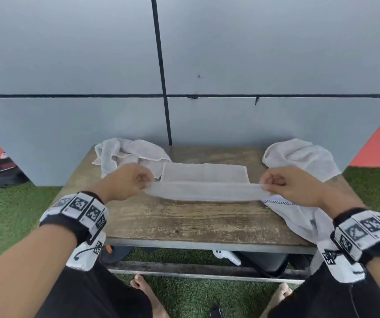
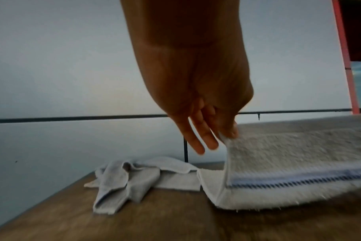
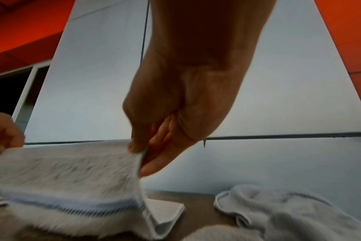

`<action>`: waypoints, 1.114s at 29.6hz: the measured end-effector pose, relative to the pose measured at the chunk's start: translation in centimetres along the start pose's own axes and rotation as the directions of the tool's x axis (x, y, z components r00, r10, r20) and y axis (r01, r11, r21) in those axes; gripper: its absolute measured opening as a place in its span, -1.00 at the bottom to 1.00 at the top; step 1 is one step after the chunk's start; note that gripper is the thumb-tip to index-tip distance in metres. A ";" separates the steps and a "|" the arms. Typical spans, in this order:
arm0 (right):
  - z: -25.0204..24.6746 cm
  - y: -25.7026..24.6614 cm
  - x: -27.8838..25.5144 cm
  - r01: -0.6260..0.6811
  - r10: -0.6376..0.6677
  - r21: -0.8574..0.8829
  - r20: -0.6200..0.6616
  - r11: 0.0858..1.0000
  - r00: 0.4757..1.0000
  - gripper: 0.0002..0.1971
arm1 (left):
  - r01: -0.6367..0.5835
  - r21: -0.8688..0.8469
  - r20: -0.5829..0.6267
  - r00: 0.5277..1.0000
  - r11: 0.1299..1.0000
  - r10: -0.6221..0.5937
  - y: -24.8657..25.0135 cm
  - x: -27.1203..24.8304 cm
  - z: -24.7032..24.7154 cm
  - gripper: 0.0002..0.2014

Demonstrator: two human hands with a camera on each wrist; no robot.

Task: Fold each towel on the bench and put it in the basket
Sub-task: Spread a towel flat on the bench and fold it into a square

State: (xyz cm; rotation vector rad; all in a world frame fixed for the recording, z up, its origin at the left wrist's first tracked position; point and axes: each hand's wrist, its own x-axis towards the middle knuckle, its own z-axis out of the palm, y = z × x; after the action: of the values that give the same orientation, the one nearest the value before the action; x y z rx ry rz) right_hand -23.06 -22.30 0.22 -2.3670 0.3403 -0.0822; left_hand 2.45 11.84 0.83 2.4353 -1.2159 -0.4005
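A white towel (image 1: pixel 205 180) lies across the middle of the wooden bench (image 1: pixel 184 223), its near edge lifted off the wood. My left hand (image 1: pixel 146 180) pinches the raised left corner of the towel (image 2: pixel 289 163) between thumb and fingers, as the left wrist view shows (image 2: pixel 227 132). My right hand (image 1: pixel 268 183) pinches the raised right corner, seen up close (image 3: pixel 140 151) on the towel (image 3: pixel 62 176) with its blue stripe. The far half stays flat on the bench. No basket is in view.
A crumpled towel (image 1: pixel 124 153) lies at the back left corner (image 2: pixel 122 179). Another bunched towel (image 1: pixel 301 157) sits at the back right (image 3: pixel 289 212), and one (image 1: pixel 299 216) hangs over the right front edge. A grey wall (image 1: pixel 184 65) stands behind; grass (image 1: pixel 12 207) surrounds the bench.
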 end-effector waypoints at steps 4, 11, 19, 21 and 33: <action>2.4 1.5 -1.2 -0.220 0.168 0.157 0.291 0.963 0.942 -0.97 | 0.138 -0.008 0.382 0.916 0.990 -0.124 -2.1 -1.4 2.7 -0.90; 3.1 3.0 -0.9 -0.331 0.233 0.193 0.402 0.923 0.885 -0.93 | 0.205 -0.128 0.490 0.864 0.970 -0.118 -2.6 -1.4 3.5 -0.87; 3.5 3.5 2.6 -0.237 0.232 0.096 0.053 0.967 0.971 -0.96 | 0.163 0.009 0.043 0.986 0.987 -0.163 -2.0 3.4 4.0 -0.90; 3.7 3.7 3.7 -0.207 0.208 0.028 -0.039 0.978 0.977 -0.92 | 0.205 0.006 -0.031 0.978 0.979 -0.205 -2.1 4.6 4.7 -0.86; 5.7 6.6 7.2 -0.288 0.271 -0.240 -0.100 0.927 0.957 -0.90 | 0.282 -0.031 -0.153 0.947 0.959 -0.284 -2.8 9.3 9.4 -0.86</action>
State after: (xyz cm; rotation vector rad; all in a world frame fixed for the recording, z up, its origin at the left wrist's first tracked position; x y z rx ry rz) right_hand -16.66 -25.02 -8.71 -2.5419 0.7571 0.0214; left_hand 5.94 3.83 -9.51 2.5852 -0.7997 -0.2864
